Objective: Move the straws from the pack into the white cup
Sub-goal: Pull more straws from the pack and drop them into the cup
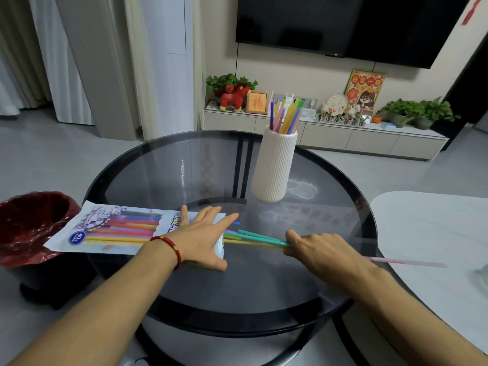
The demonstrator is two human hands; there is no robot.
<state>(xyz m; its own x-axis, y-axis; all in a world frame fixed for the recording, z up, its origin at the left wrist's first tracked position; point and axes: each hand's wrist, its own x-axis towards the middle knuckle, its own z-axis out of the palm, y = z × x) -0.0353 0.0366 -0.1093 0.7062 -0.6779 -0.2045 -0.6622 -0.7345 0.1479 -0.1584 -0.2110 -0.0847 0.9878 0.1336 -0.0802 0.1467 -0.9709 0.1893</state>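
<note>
The right hand (318, 249) is curled round a small bunch of straws (260, 240), teal and yellow among them, with a pink end (406, 262) sticking out past the wrist toward the white side table (435, 223). Just to its left, the left hand (204, 235) lies flat with fingers spread, pressing down the open end of the pack (118, 229) on the glass table (184, 286); it wears a red bracelet (171, 247). Many coloured straws remain inside the pack, so the job looks roughly half done at best. To do this pull well, I would keep the left palm firmly on the wrapper so it does not slide, and draw the bunch straight along the pack's length, since pulling at an angle may kink the straws or snag the film. Farther back stands the white cup (273, 165), upright, already holding several straws (286, 116) fanned above its rim. Lift the bunch well over that rim and lower it gently, as the tall cup could tip. A red-lined bin (31, 225) sits at the far left.
</note>
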